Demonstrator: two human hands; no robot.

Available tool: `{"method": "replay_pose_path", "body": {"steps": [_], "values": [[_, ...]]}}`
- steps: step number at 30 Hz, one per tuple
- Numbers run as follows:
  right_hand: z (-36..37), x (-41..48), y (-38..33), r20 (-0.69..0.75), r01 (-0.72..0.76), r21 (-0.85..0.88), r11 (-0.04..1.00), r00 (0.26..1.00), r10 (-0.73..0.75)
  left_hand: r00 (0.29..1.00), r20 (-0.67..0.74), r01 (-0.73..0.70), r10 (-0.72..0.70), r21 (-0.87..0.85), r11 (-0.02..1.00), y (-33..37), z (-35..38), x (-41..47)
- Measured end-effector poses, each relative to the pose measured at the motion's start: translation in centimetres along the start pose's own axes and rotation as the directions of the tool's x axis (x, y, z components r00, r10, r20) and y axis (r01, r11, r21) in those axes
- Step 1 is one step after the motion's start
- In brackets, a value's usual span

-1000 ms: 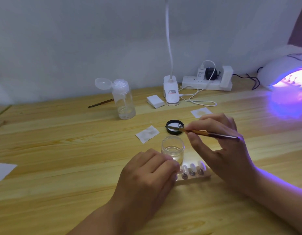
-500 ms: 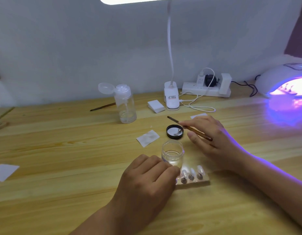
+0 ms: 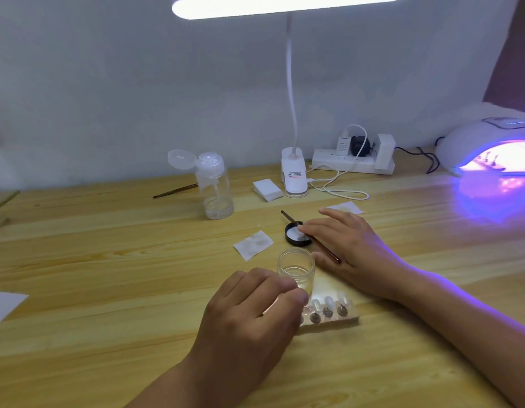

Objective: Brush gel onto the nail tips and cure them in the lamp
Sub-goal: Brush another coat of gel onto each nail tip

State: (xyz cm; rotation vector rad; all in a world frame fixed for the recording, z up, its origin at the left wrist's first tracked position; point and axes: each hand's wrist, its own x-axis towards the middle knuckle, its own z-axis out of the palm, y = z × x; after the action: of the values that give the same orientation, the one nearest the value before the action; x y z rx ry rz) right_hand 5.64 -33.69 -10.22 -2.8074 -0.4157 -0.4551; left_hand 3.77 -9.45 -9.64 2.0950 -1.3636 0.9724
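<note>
Flat-fingered right hand (image 3: 352, 248) should rest the thin brown brush (image 3: 287, 217) across the round black lid (image 3: 291, 234); left hand (image 3: 249, 313) pinches wooden nail-tip block (image 3: 338, 319).

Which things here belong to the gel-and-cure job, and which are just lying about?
Job: brush, gel jar, lid, nail tips on wooden holder, lit curing lamp.
Lying about: pump bottle, second brush, power strip, white pads, paper slip.
</note>
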Motion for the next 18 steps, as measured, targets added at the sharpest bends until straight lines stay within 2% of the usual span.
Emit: {"method": "replay_pose_path", "body": {"steps": [9, 18], "values": [[-0.26, 0.15, 0.19, 0.095, -0.045, 0.039, 0.998, 0.995, 0.041, 0.993, -0.099, 0.059, -0.06, -0.017, 0.998, -0.36, 0.16, -0.17], [-0.13, -0.45, 0.43, 0.134, -0.052, 0.013, 0.999, 0.99, 0.05, 0.987, -0.099, 0.114, -0.123, -0.086, 0.99, -0.75, 0.29, -0.28]]}}
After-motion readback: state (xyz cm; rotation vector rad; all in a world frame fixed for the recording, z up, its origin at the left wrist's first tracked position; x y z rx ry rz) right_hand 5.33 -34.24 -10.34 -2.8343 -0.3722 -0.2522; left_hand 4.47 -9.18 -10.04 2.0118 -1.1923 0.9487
